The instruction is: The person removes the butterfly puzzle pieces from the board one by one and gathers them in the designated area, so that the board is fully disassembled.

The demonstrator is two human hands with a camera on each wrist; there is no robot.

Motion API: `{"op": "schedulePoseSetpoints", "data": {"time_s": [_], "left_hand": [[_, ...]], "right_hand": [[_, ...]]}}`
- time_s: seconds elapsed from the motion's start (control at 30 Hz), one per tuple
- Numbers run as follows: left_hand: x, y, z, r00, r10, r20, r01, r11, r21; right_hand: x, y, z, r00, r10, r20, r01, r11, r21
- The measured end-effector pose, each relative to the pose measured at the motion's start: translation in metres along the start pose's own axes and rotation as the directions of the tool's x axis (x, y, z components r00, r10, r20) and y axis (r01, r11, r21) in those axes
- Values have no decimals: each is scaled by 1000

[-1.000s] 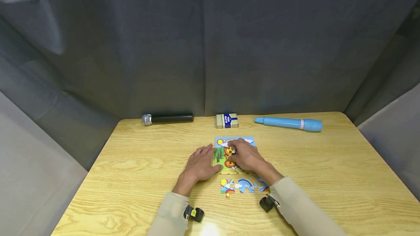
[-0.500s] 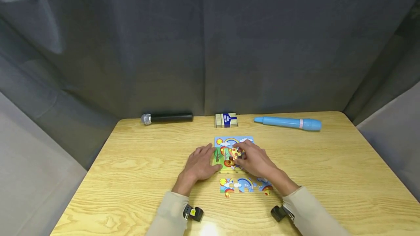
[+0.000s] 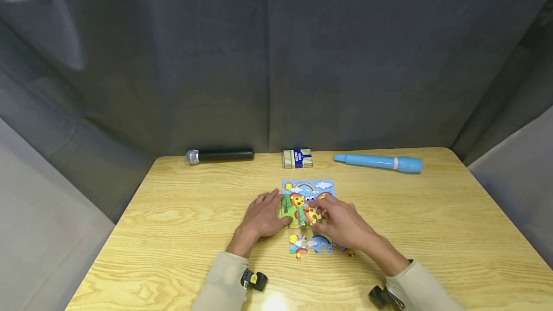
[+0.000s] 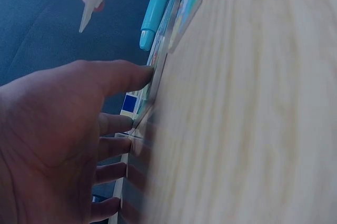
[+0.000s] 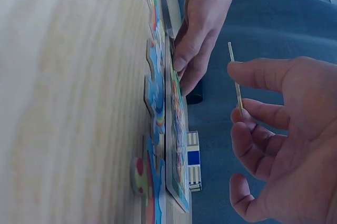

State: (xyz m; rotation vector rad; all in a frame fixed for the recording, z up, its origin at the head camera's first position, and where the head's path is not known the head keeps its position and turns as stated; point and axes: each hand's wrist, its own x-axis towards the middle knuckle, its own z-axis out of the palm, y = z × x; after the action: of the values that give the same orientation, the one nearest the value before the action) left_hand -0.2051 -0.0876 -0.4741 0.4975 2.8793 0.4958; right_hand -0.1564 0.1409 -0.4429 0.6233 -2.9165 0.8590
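Observation:
Between thumb and fingers, my right hand pinches a thin jigsaw piece with green, red and yellow print. In the right wrist view the piece is edge-on and raised off the picture board. My left hand rests at the left edge of the puzzle board, its thumb on the near left corner and its fingers spread along the side. The board carries a bright picture with a sun, a rainbow and a butterfly. Part of it is hidden behind my right hand and the held piece.
In front of the board lie several loose jigsaw pieces, one partly under my right wrist. Along the back edge of the wooden table are a black microphone, a striped box and a blue microphone-shaped thing. A dark curtain hangs behind.
My right hand has drawn to the right and towards me, carrying the pinched jigsaw piece, and more of the board's picture shows. The left hand stays in place.

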Motion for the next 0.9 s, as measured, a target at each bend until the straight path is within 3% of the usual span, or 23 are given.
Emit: {"op": "schedulePoseSetpoints", "data": {"time_s": [0.2,0.63,0.9], "left_hand": [[0,0,0,1000,4,0,-4,1000,3],[1,-2,1,1000,2,-7,-2,1000,-15],[0,-1,1,1000,2,-12,-2,1000,-12]], "right_hand": [[-14,-6,1,1000,-6,22,7,999,-36],[-40,-16,7,991,-129,43,133,983,-128],[-50,-29,12,977,-147,157,162,983,-88]]}}
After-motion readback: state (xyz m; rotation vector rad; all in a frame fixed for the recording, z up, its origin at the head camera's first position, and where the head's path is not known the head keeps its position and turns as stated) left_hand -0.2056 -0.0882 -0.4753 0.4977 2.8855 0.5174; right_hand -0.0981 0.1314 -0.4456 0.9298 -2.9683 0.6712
